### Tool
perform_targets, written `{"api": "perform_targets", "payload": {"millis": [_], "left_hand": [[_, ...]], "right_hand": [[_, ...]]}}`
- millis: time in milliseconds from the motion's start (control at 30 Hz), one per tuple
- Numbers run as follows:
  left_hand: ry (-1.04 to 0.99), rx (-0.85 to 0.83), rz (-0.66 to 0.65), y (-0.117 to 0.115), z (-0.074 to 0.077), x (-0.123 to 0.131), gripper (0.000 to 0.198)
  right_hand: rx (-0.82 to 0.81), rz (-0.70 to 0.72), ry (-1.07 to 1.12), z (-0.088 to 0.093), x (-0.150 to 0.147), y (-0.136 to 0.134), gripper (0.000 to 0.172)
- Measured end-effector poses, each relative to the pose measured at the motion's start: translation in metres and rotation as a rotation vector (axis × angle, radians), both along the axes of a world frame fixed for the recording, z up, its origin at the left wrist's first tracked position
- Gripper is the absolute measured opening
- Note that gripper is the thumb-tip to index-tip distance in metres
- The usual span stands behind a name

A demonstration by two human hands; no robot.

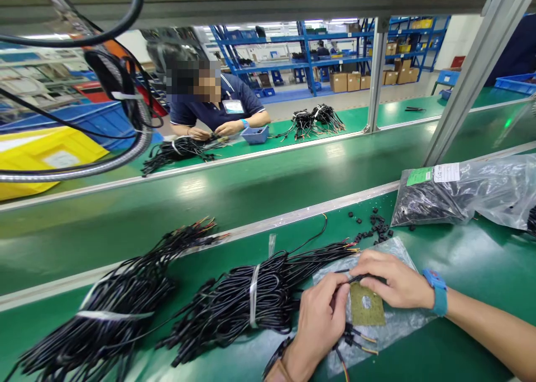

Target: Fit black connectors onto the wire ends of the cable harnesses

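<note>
bench [469,270] station, entry as i see it from the head view.
- left hand [320,315]: grip pinched shut, thumb and forefinger on the black wire [354,280].
- right hand [393,284]: fingertips closed on the same wire from 3 o'clock; blue wristband [438,294] on that wrist.
- black wire: 5 o'clock in view, spanning both hands, just over the olive pad [368,309], which lies on a clear plastic sheet [404,321].
- tied bundle [247,298] of like wires: 9 o'clock of the hands. second bundle [113,309] further out at 9.
- small black parts [377,228]: loose, 12 o'clock of the hands; bag of parts [452,195] at 1 o'clock.
- loose leads [355,340] with coloured ends: 6 o'clock, beside my left hand.

handling note, my judgement: i'd keep both pinches close to the wire end, work over the pad so nothing rolls away, and hold the wire clear of the tied bundle.
</note>
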State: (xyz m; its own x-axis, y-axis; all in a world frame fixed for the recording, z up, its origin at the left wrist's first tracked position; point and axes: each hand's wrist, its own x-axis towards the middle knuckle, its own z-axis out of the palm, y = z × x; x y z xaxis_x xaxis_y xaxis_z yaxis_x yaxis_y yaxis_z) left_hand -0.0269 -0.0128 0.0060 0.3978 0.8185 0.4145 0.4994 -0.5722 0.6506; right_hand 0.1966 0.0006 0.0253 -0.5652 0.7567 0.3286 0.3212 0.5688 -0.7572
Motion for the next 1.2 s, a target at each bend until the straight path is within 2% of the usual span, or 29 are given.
{"api": "perform_targets", "payload": {"millis": [167,300,667,967,1200], "left_hand": [[-0.025,0.025,-0.008,-0.001,0.000,0.001,0.006],[-0.015,0.018,0.004,-0.003,-0.002,0.001,0.012],[0.016,-0.108,0.031,-0.003,-0.002,0.006,0.023],[0.053,-0.200,0.043,-0.003,-0.008,0.007,0.032],[0.065,-0.239,0.029,-0.002,-0.011,0.006,0.036]], "right_hand": [[-0.036,-0.058,0.021,-0.006,-0.001,-0.005,0.013],[-0.022,-0.051,0.022,-0.013,-0.004,-0.006,0.004],[-0.045,-0.060,0.026,-0.024,-0.013,-0.008,0.007],[-0.042,-0.077,0.131,-0.026,-0.024,-0.012,0.006],[-0.079,-0.060,0.082,-0.027,-0.025,-0.014,0.005]]}}
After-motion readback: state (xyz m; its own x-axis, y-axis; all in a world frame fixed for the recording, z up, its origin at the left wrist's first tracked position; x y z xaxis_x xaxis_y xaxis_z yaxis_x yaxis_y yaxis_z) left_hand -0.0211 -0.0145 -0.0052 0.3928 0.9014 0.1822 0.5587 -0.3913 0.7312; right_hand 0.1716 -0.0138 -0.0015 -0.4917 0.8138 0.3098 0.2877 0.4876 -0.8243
